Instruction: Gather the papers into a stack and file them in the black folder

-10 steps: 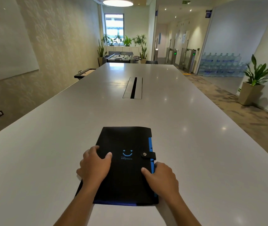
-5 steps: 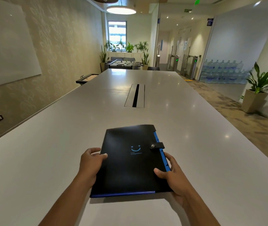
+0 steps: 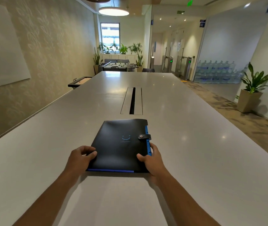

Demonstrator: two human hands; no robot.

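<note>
The black folder (image 3: 120, 144) is closed, with a blue smile logo, blue edges and a snap strap fastened on its right side. It sits on the long white table (image 3: 195, 144) in front of me. My left hand (image 3: 81, 158) grips its near left edge, thumb on top. My right hand (image 3: 152, 159) grips the near right edge by the blue tabs. No loose papers are in sight.
A cable slot (image 3: 132, 100) runs along the table's middle beyond the folder. A potted plant (image 3: 252, 88) stands on the floor at the right, with stacked water bottles (image 3: 218, 72) behind. A whiteboard (image 3: 1, 51) hangs on the left wall.
Both hands went from pressing flat on the cover to gripping the folder's side edges. The folder has moved away from me along the table and my view has tilted upward.
</note>
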